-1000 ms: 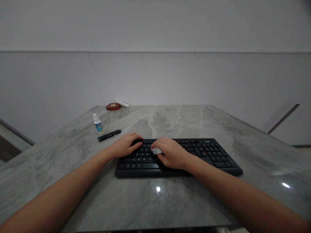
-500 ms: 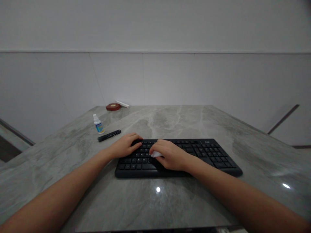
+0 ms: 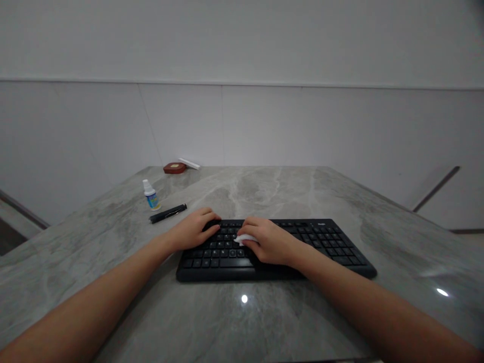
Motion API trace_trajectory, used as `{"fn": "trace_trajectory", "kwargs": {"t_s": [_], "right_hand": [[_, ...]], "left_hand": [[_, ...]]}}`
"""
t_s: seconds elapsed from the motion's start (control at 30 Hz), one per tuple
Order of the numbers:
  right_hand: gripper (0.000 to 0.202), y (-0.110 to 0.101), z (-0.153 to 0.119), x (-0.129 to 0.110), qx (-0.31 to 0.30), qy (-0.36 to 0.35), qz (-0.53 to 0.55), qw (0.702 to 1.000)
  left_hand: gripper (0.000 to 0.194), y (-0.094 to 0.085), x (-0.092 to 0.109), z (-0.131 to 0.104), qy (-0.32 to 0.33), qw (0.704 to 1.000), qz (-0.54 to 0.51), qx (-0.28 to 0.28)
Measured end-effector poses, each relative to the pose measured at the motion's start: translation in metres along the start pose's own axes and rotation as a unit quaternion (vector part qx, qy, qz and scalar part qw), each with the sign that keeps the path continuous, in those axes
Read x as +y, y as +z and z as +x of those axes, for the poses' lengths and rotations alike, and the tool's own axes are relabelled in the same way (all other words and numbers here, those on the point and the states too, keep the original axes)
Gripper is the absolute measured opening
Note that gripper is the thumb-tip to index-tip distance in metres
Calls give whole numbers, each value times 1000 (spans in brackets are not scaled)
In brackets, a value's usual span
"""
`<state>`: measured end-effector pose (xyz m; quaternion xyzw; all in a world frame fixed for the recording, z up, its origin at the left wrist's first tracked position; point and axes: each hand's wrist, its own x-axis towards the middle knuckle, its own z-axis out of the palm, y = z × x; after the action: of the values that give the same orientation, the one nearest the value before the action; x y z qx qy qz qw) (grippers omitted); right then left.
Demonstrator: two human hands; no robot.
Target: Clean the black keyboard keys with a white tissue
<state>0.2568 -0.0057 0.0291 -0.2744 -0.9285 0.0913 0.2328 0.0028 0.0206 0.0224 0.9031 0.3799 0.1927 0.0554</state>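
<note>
A black keyboard (image 3: pixel 227 273) lies in front of me on a grey marbled table. My left hand (image 3: pixel 194 229) grips its far left corner, the fingers at the back edge and the thumb over the upper keys. Over the middle of the keyboard, my right hand (image 3: pixel 268 243) is closed around a crumpled white tissue (image 3: pixel 245 238), which is pressed on the letter keys. Part of the tissue is hidden by the fingers, and the keys beneath that hand are covered.
Left of the keyboard lie a closed black pen-like object (image 3: pixel 168 214) and a small white spray bottle (image 3: pixel 152 195) with a blue label, standing upright. Farther back are a reddish-brown case (image 3: pixel 174 168) and a thin white strip (image 3: pixel 189 163). A pale wall (image 3: pixel 264 126) bounds the table's far side.
My right hand has shifted slightly to the right with the tissue, more of which shows now. My left hand keeps its place on the keyboard corner. The whole view has tilted a little.
</note>
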Motion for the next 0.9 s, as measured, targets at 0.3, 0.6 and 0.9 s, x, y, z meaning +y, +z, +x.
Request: {"fn": "trace_trajectory", "kwargs": {"t_s": [0.3,0.6,0.9], "right_hand": [[13,21,7,-4,118,61,99,986],[13,15,6,-3,87,15,64,994],[16,13,4,-1,34,4,21,999]], "left_hand": [[23,1,32,-3,103,991,-75,41],[17,6,30,-2,90,990,-90,55],[22,5,20,-3,73,995,-61,34]]}}
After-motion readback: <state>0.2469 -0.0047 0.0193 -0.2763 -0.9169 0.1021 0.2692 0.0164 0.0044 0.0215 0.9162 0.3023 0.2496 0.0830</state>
